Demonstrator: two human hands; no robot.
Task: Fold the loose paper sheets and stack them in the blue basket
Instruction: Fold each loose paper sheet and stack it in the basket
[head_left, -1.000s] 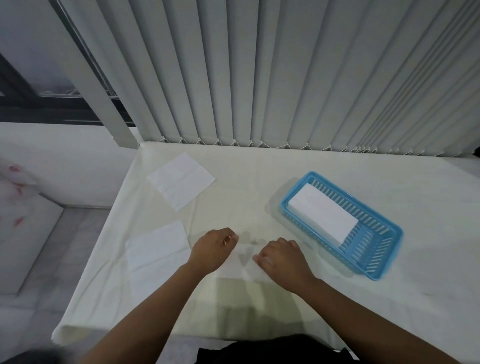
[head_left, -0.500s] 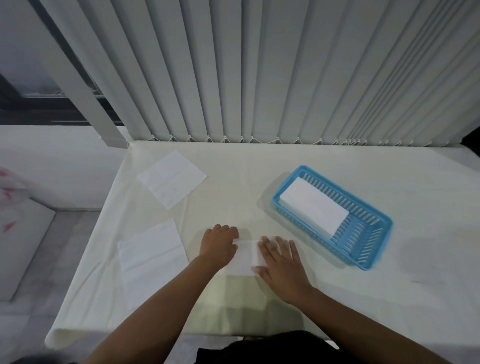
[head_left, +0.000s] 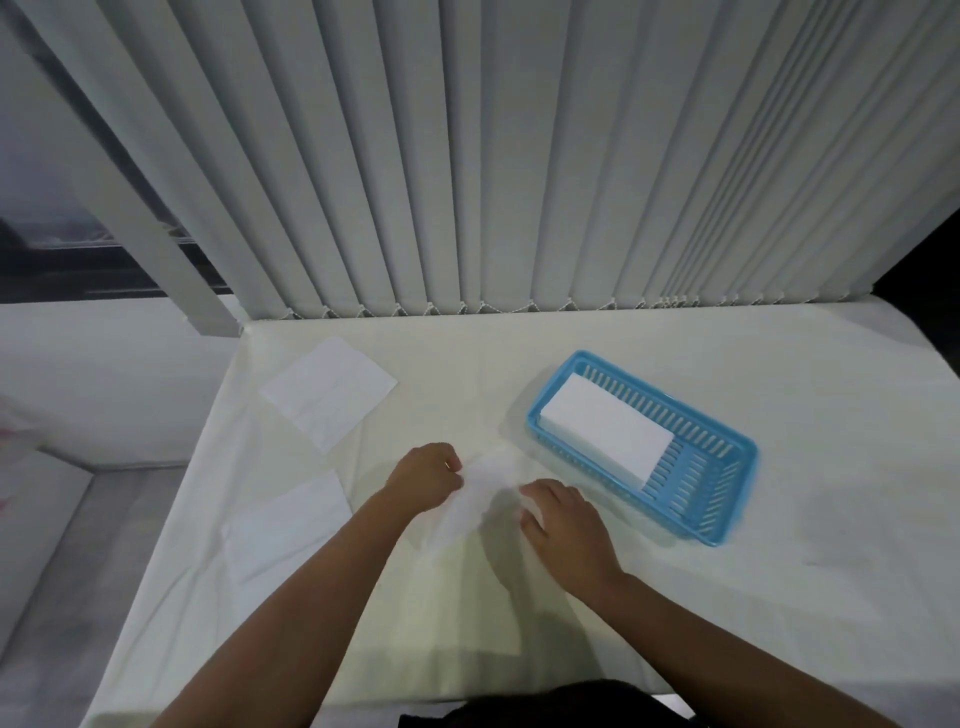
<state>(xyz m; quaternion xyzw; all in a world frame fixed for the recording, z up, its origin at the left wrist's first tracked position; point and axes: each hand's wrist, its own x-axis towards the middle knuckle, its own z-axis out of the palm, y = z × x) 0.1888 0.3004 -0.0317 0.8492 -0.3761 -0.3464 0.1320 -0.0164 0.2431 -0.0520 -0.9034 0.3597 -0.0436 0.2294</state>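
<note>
A folded white paper sheet (head_left: 475, 496) is lifted off the table, tilted and blurred, between my hands. My left hand (head_left: 423, 475) pinches its upper left edge. My right hand (head_left: 563, 522) grips its right end with curled fingers. The blue basket (head_left: 727, 499) lies to the right, with a stack of folded white sheets (head_left: 605, 434) in its left part. A loose flat sheet (head_left: 328, 391) rests at the far left of the table, and another loose sheet (head_left: 283, 525) lies nearer, left of my left forearm.
The table (head_left: 779, 597) has a cream cloth cover. Vertical blinds (head_left: 519, 156) hang along its far edge. The table's left edge drops to a grey floor (head_left: 62, 545). Open cloth surface lies right of the basket.
Both hands pressed the folded sheet flat on the table half a second ago. Now they have closed on its ends and raised it, tilted, toward the basket side.
</note>
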